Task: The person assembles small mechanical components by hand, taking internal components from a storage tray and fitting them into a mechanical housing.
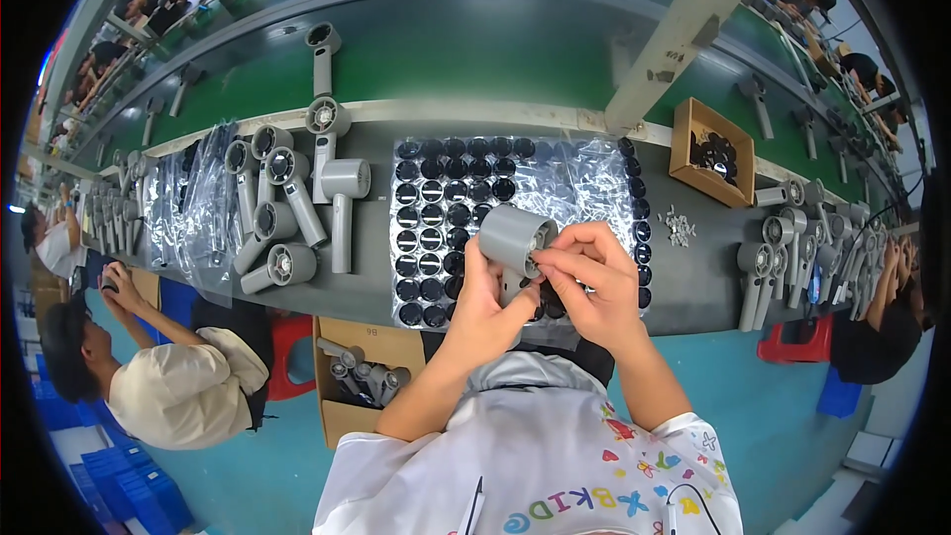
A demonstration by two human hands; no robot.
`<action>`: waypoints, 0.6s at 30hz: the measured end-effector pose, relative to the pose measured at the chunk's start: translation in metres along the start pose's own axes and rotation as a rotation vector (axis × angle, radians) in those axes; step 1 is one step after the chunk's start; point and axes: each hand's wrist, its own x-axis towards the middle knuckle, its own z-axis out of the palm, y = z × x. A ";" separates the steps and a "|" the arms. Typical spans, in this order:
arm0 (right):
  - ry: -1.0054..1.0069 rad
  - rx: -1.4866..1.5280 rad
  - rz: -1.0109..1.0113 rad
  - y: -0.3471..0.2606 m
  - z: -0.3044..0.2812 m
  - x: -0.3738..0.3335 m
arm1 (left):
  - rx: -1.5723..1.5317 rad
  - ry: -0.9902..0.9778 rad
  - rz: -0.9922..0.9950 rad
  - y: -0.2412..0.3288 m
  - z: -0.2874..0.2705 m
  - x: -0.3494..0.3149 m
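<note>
Holding grey dryer body point(512, 236), brown carton point(710, 152) beyond

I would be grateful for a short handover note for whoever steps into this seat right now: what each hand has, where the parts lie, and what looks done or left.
Left hand: grips a grey dryer body from below, its open end turned to the right.
Right hand: fingertips pinched at that open end; whether a part sits between them cannot be made out.
Parts: clear tray of black round caps straight ahead, left columns full, middle and right mostly empty.
Looks done: grey dryers lying at left.
Left: cardboard box of bodies by the knee.
</note>
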 end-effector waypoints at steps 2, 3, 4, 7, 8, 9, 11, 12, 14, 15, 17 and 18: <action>0.010 -0.005 0.004 0.000 0.001 0.000 | -0.017 -0.007 -0.032 0.004 0.001 0.000; 0.020 -0.029 -0.009 0.001 0.001 -0.001 | -0.018 -0.008 -0.033 0.004 0.001 0.001; 0.029 -0.051 -0.021 0.001 0.001 -0.001 | -0.017 -0.010 -0.033 0.004 0.001 0.001; 0.002 -0.126 -0.073 -0.001 -0.003 0.001 | -0.024 0.010 -0.030 0.003 0.003 0.000; 0.002 -0.127 -0.072 -0.002 -0.004 0.002 | -0.032 0.032 -0.026 0.003 0.004 0.001; -0.015 -0.145 -0.093 -0.003 -0.006 0.004 | -0.033 0.032 -0.026 0.002 0.003 0.000; -0.031 -0.166 -0.112 -0.003 -0.007 0.006 | 0.039 0.024 0.006 -0.001 0.000 0.000; -0.042 -0.187 -0.126 -0.002 -0.008 0.007 | 0.038 0.023 0.006 -0.001 0.001 -0.001; -0.054 -0.208 -0.140 -0.002 -0.008 0.008 | 0.036 0.031 -0.029 0.002 0.003 -0.001; -0.070 -0.211 -0.136 -0.002 -0.008 0.008 | 0.036 0.031 -0.029 0.001 0.003 -0.002; -0.086 -0.214 -0.134 0.000 -0.006 0.006 | 0.033 0.047 0.003 0.000 0.003 -0.002; -0.099 -0.190 -0.121 0.004 -0.004 0.003 | 0.034 0.046 0.002 0.001 0.002 -0.002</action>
